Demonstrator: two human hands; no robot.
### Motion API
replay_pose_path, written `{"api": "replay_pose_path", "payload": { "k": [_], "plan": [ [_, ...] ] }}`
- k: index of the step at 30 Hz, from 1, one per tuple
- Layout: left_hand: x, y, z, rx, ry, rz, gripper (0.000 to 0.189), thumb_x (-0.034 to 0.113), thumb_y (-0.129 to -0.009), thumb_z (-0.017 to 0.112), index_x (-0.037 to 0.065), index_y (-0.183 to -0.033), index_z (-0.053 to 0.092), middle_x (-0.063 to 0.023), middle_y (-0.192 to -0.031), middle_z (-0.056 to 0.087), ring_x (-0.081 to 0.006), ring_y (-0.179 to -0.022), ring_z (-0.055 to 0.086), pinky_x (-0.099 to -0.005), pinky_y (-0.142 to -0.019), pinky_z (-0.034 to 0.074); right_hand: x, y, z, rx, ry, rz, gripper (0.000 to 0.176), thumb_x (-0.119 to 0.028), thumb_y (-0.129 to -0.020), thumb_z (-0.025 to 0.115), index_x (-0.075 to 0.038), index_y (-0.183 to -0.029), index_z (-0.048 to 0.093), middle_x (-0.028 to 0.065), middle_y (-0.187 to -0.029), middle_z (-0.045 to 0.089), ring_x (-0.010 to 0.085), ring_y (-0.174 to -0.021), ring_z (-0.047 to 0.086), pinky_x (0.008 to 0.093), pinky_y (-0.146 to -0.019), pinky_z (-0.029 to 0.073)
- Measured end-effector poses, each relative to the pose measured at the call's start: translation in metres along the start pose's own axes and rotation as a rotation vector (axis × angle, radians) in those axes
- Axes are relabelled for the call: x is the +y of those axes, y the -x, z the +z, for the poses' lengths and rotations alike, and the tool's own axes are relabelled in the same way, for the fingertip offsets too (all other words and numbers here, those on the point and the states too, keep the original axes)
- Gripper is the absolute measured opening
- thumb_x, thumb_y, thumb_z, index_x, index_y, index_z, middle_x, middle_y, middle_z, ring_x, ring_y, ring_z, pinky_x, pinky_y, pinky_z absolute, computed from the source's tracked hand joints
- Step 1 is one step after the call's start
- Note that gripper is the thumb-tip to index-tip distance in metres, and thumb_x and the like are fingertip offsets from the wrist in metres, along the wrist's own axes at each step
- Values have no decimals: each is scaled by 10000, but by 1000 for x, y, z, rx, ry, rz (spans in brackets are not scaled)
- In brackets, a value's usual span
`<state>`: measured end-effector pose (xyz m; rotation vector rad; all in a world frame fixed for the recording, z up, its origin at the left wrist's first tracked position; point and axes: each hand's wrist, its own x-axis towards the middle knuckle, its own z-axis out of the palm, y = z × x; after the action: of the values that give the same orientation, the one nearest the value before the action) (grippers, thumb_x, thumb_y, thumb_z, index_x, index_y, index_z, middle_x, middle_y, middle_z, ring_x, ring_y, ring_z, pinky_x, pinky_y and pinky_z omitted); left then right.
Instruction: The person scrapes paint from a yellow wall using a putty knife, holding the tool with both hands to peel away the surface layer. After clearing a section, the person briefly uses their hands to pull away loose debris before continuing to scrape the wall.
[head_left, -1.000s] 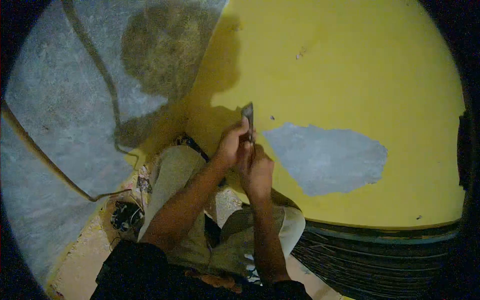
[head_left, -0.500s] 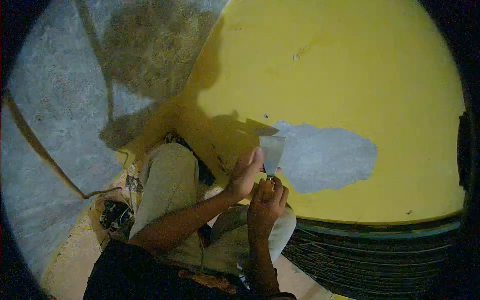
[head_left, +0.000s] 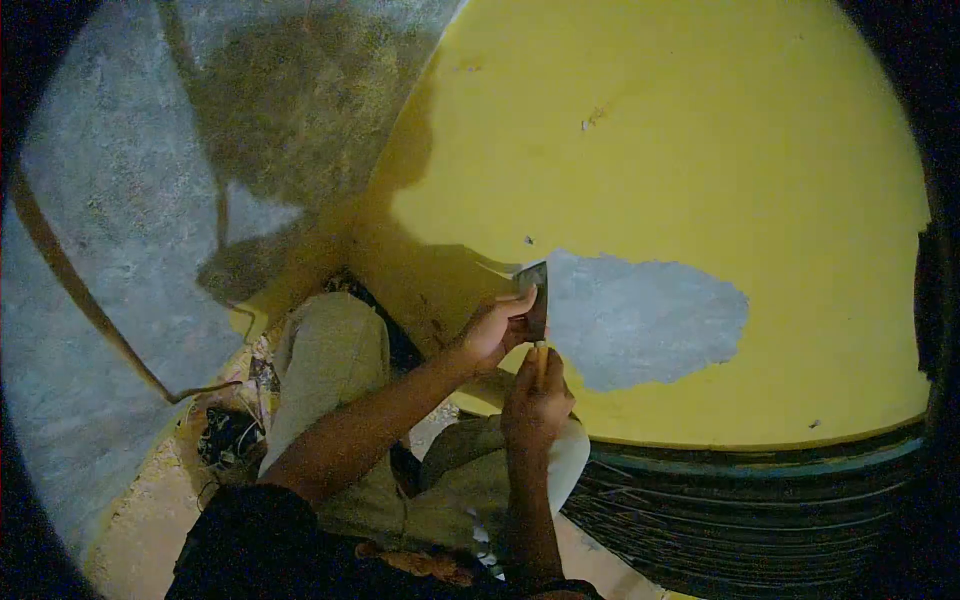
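Note:
In front of the yellow wall, my right hand (head_left: pixel 538 405) is wrapped round the wooden handle of a putty knife (head_left: pixel 538 305), its blade pointing up and turned nearly edge-on. My left hand (head_left: pixel 498 328) is at the blade's left side, thumb against it and fingers partly hidden behind it; it looks pinched on the metal. Just right of the blade, a grey patch (head_left: pixel 650 320) with a ragged outline shows on the yellow surface (head_left: pixel 700 150).
A grey wall (head_left: pixel 110 130) lies to the left, with a dark cable (head_left: pixel 85 300) across it. Below the yellow surface is a dark ridged edge (head_left: pixel 740 510). My bent knees (head_left: pixel 340 350) are close to the surface. A dark tangled bundle (head_left: pixel 230 435) sits at lower left.
The putty knife has turned from showing its flat blade face to nearly edge-on. My left thumb has moved from beside the blade onto it.

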<state>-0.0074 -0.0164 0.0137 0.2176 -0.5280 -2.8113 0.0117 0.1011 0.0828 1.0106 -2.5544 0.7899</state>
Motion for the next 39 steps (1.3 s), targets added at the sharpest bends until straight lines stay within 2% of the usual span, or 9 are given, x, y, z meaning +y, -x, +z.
{"api": "replay_pose_path", "payload": {
  "k": [4,9,12,16,22,28,32,35,39],
  "plan": [
    [2,-8,-7,44,-109,30,261,353,-921,571,100,-900,629,11,-787,596,-144,-723,580,-301,-730,478,-2,5,10,-8,66,-107,248,-198,-965,503,36,-1011,572,218,-699,602,385,-600,599,433,-549,458],
    [7,-12,-5,48,-156,155,188,256,-910,625,98,-808,615,6,-734,580,-116,-602,524,-287,-543,428,-16,6,10,-55,74,-17,224,-177,-966,488,31,-971,572,239,-726,595,390,-666,605,444,-587,456],
    [8,-20,-10,172,-215,-39,190,253,-905,628,89,-810,611,4,-720,577,-120,-600,511,-289,-525,413,-21,5,17,-26,104,28,219,-175,-959,502,34,-954,568,234,-699,590,394,-638,603,440,-570,457],
    [23,-14,-10,190,-409,64,254,307,-913,609,66,-835,620,2,-691,572,-127,-588,529,-293,-528,425,-16,-11,21,-1,78,-67,205,-174,-950,516,24,-944,572,234,-678,590,415,-610,597,447,-545,456],
    [68,-4,-13,130,141,108,373,437,-908,589,76,-819,607,3,-665,557,-147,-569,558,-302,-526,447,-34,-56,20,-285,-3,-304,198,-171,-954,501,16,-973,563,250,-680,593,458,-639,594,469,-545,465],
    [33,10,-13,136,-344,66,358,435,-889,635,79,-852,633,-14,-809,614,-121,-684,577,-253,-618,459,-30,4,29,-9,-147,17,278,-194,-973,488,54,-1086,547,264,-797,621,400,-683,622,460,-616,489],
    [12,16,-9,47,-389,99,401,339,-929,595,31,-1180,535,-70,-963,667,-187,-880,641,-359,-805,519,-23,24,6,93,-47,-42,277,-181,-967,502,57,-1100,551,253,-876,611,380,-765,610,458,-664,481],
    [21,26,3,-207,-354,175,450,295,-963,534,31,-1306,410,-138,-1092,658,-239,-1017,637,-402,-889,510,-11,25,-7,60,-2,-5,251,-150,-940,548,52,-1086,564,226,-928,583,379,-806,583,456,-693,473],
    [15,28,14,-265,-105,185,471,368,-991,439,34,-1322,434,-167,-1220,605,-303,-1072,625,-400,-974,457,-3,21,-10,144,50,-117,265,-119,-882,626,30,-1094,568,194,-961,547,362,-857,569,437,-720,473]
  ]
}}
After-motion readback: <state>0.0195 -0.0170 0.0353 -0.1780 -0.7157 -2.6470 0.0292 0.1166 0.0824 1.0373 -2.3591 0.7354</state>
